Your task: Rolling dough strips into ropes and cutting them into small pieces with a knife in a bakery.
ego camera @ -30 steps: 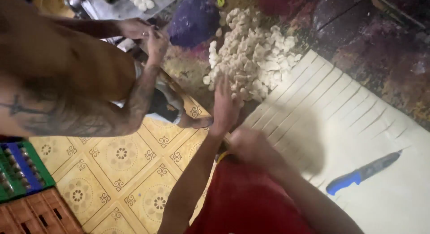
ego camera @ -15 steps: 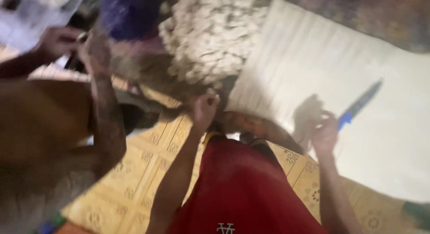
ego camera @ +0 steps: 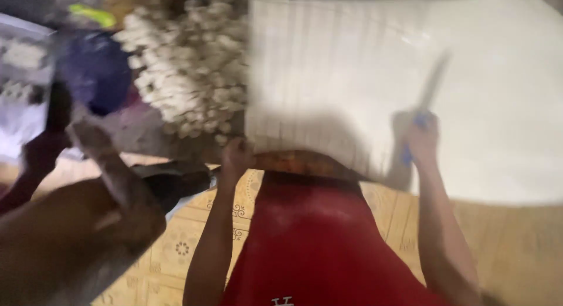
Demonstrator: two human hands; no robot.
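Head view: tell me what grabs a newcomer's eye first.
A big white scored sheet fills the upper right, and the right hand grips a blue-handled knife on it. A heap of pale cut pieces lies left of the sheet, above the left hand.

A blue-handled knife [ego camera: 423, 106] lies against a pale ridged sheet [ego camera: 469, 77] (cream-white), beside yellow patterned floor tiles [ego camera: 193, 235].

Left of the pale heap of cut pieces [ego camera: 187, 65], a white, greyish tray-like package [ego camera: 20, 101] lies, blurred, perhaps holding pale lumps.
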